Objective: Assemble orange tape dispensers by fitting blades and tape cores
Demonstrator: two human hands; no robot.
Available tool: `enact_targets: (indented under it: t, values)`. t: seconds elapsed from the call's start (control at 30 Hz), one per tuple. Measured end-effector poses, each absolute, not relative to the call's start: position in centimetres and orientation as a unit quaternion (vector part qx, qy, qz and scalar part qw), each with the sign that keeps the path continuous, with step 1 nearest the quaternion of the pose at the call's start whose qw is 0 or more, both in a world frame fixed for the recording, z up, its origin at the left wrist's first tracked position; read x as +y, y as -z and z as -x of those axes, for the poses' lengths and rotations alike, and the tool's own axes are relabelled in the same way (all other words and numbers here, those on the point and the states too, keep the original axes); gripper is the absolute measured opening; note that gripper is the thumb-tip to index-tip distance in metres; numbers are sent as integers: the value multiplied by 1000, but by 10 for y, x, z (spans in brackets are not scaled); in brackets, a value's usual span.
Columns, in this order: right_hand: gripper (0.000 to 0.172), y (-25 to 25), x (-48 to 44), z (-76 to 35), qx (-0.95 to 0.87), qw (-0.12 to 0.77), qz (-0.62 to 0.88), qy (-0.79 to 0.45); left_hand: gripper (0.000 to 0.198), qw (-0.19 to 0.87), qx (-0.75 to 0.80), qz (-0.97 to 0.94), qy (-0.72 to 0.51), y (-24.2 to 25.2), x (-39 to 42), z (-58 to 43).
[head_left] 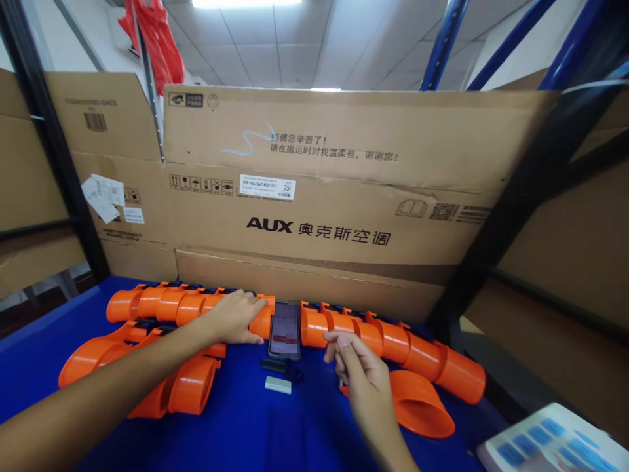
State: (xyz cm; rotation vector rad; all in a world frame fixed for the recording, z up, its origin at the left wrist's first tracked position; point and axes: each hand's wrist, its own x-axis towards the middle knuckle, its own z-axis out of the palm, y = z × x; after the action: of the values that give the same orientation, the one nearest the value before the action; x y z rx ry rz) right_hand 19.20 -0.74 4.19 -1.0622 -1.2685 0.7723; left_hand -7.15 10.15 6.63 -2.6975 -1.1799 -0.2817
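Note:
My left hand reaches across to the inner end of the left back row of orange plastic cups. Its thumb and index finger straddle the end orange plastic cup, partly covering it. My right hand is raised in front of the right row of orange cups, its thumb and fingers pinched together. Whatever that pinch holds, if anything, is hidden. Between the two rows leans a phone with a lit screen. Just in front lie a small black piece and a small whitish block.
More orange cups lie at front left, and a wide-mouthed orange one lies right of my right hand. A white box with blue patches occupies the right corner. Behind the blue surface stands a cardboard wall, between dark rack posts.

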Motion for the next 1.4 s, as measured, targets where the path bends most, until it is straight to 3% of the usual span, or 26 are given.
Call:
enact_targets:
  t: [0.33,0.63,1.03,1.4]
  values:
    - [38,-42,-9,-192,-562,604,463,-325,77,96,-394,912,59,-68,110,82]
    - [37,-45,-10,-193,-568,597,468,-320,110,85,-421,903,27,-71,117,100]
    - [40,-47,-11,-192,-570,598,468,-315,82,98,-446,889,31,-76,115,97]
    - [42,-45,-12,-190,-571,594,468,-319,85,149,-404,894,122,-134,73,84]
